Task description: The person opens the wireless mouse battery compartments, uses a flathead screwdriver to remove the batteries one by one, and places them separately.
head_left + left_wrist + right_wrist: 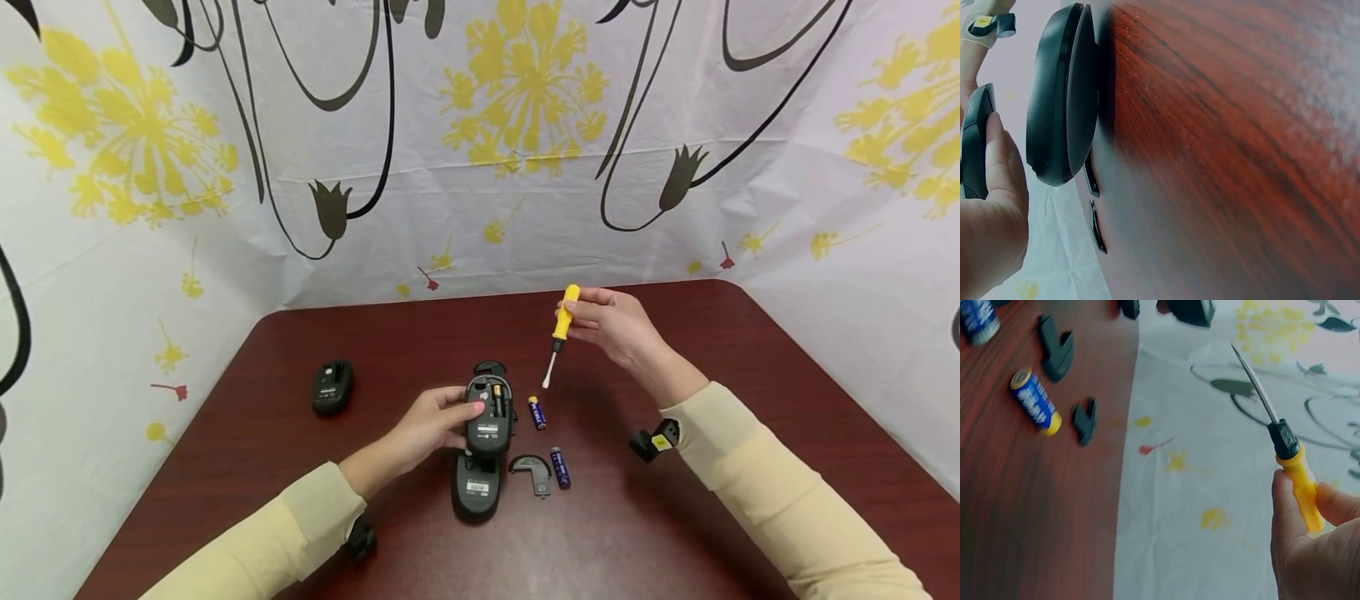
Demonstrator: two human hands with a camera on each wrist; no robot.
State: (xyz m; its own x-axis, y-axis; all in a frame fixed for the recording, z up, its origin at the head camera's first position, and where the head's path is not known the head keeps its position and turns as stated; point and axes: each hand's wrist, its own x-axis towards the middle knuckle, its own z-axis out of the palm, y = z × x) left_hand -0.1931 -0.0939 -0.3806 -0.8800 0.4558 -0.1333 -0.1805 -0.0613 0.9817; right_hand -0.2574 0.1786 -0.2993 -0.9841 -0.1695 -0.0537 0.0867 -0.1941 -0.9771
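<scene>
My left hand [427, 423] holds a black computer mouse [491, 439] bottom side up. Its battery compartment stands uncovered, with a battery [497, 398] visible inside. Below the held mouse, a second mouse [476, 496] lies upside down on the table; in the left wrist view this lying mouse [1060, 94] fills the left part. Up to the right, my right hand [621, 327] grips a screwdriver [568, 310] by its yellow handle, the flat metal tip pointing down. The tip is apart from the mouse, above a blue battery [537, 413]. The right wrist view shows the screwdriver [1297, 481] between thumb and fingers.
Another blue battery [560, 468] lies beside a curved dark battery cover [534, 473] right of the lying mouse. A second cover [490, 367] sits just beyond the held mouse. A third mouse [332, 387] lies upside down at the left of the brown table [405, 333]. Patterned cloth hangs behind.
</scene>
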